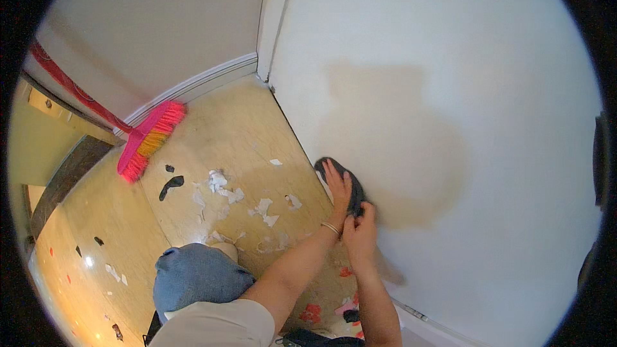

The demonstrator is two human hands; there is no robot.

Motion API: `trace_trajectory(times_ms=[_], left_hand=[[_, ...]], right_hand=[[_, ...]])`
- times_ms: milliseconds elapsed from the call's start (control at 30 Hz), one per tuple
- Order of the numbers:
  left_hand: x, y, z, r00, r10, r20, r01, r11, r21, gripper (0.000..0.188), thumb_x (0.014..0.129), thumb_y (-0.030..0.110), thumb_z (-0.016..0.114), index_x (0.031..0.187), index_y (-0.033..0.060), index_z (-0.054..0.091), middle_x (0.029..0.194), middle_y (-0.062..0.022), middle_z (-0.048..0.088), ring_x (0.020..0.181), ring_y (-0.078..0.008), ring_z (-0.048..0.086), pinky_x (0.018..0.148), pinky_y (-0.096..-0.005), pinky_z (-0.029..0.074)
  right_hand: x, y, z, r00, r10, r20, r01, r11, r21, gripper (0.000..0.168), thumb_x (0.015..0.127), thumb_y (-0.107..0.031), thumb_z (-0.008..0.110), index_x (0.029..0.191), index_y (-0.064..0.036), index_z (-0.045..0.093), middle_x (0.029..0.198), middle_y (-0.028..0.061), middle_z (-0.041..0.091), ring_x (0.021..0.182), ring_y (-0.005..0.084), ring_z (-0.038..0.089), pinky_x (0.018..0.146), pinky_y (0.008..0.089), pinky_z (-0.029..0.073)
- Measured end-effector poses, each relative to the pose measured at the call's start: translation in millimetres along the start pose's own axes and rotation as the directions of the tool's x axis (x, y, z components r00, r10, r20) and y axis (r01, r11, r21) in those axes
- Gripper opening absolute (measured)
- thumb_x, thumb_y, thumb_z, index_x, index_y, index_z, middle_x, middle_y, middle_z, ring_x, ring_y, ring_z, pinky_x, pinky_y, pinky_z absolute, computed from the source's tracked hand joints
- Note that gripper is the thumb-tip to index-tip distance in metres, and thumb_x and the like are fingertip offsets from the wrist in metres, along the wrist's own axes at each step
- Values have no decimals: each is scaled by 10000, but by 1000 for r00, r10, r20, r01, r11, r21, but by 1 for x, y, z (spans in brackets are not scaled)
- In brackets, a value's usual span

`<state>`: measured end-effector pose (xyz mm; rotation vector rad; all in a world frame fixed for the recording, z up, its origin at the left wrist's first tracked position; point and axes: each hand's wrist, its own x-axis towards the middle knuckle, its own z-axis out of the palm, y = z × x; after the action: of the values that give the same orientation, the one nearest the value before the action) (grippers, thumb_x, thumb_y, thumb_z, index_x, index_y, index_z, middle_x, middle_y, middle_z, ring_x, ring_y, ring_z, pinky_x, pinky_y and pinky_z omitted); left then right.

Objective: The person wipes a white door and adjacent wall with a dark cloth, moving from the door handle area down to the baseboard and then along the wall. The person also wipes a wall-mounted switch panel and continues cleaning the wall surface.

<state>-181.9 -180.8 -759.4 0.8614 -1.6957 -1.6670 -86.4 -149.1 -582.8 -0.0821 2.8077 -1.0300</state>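
A dark, oval piece of material (357, 192) lies against the bottom of a white door (482, 82), close to the floor. My left hand (339, 188) rests flat over it, fingers spread, with a light bracelet at the wrist. Just below, my right hand (362, 231) pinches the lower end of the dark piece between thumb and fingers. What the piece is made of cannot be told, and part of it is hidden under my left hand.
A pink broom (149, 140) leans at the wall on the left. White paper scraps (262, 207), black scraps (171, 187) and red scraps (311, 313) litter the tan floor (217, 130). My denim-covered knee (197, 270) is beside my left arm. A black item (323, 338) lies at the bottom.
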Motion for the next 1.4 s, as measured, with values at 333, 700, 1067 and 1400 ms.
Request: trace_trajectory(times_ms=[333, 700, 1067, 1400], left_hand=[[99, 189, -38, 887, 462, -8, -461, 886, -41, 627, 911, 299, 431, 1438, 20, 236, 1501, -224, 172, 1336, -497, 161, 1090, -542, 114], [137, -28, -23, 993, -47, -110, 5, 933, -359, 492, 1015, 215, 277, 1449, 3, 180, 1527, -158, 122, 1404, -269, 135, 1142, -348, 112], [-82, 46, -7, 962, -213, 168, 242, 954, -176, 584, 969, 246, 339, 1437, -41, 138, 1505, -240, 104, 1385, -362, 144, 1125, -420, 118], [36, 64, -2, 977, 187, -98, -194, 979, -67, 569, 931, 87, 406, 1422, -63, 160, 1495, -237, 162, 1373, -334, 201, 1131, -392, 136]], right_hand=[[40, -92, -30, 960, -176, -220, 195, 978, 70, 308, 831, -137, 613, 1088, -14, 493, 849, 210, 634, 732, 305, 644, 635, 402, 498], [89, -79, 56, 979, -135, 152, 186, 898, -398, 180, 855, -191, 565, 998, -84, 547, 895, 204, 639, 828, 418, 608, 719, 491, 473], [-20, 31, -30, 986, -154, -69, 129, 952, -278, 185, 854, -127, 565, 1014, -36, 582, 947, 204, 634, 839, 395, 608, 722, 460, 486], [14, -22, -28, 905, -425, -28, 399, 869, -292, 244, 866, -78, 491, 1098, -13, 531, 931, 231, 620, 866, 399, 595, 773, 474, 463]])
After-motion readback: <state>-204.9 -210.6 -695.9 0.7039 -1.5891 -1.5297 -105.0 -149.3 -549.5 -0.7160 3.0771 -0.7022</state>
